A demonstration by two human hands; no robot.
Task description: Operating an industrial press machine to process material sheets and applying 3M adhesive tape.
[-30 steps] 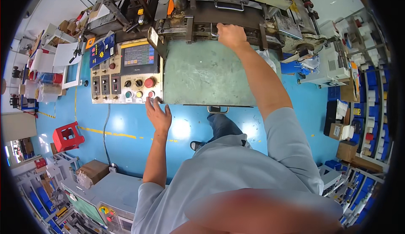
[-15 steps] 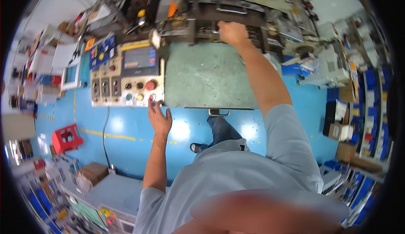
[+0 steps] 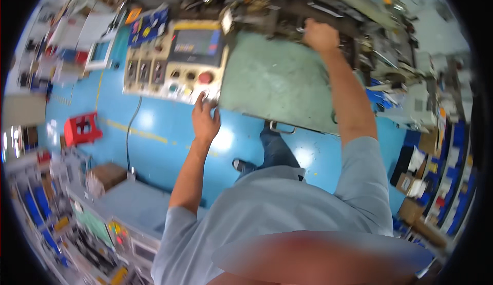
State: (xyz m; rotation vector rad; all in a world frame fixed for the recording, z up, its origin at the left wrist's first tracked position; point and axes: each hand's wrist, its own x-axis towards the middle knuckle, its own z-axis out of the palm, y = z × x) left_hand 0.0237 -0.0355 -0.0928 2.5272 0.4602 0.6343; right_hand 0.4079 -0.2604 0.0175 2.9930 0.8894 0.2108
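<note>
Beyond the green surface [image 3: 277,77]: metal handle [image 3: 302,29], right hand [image 3: 322,36] nearer, curled round it, axis mostly hidden. Left of surface: control panel [image 3: 165,68], left hand [image 3: 206,125] loosely spread at lower edge.

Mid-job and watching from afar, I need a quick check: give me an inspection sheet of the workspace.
Surface: green worktop, marked in places; its right part is partly hidden by the forearm.
Working things: metal handle on the machine; control panel with a screen and a red button.
Clutter: dark blue printed sheet at the panel's upper left corner.
Hands: right hand closed on the handle; left hand at the panel's lower edge, contact unclear.
Cables: dark cable across the blue floor.
Surroundings: red stool, cardboard box at left; shelves with blue bins at right.
</note>
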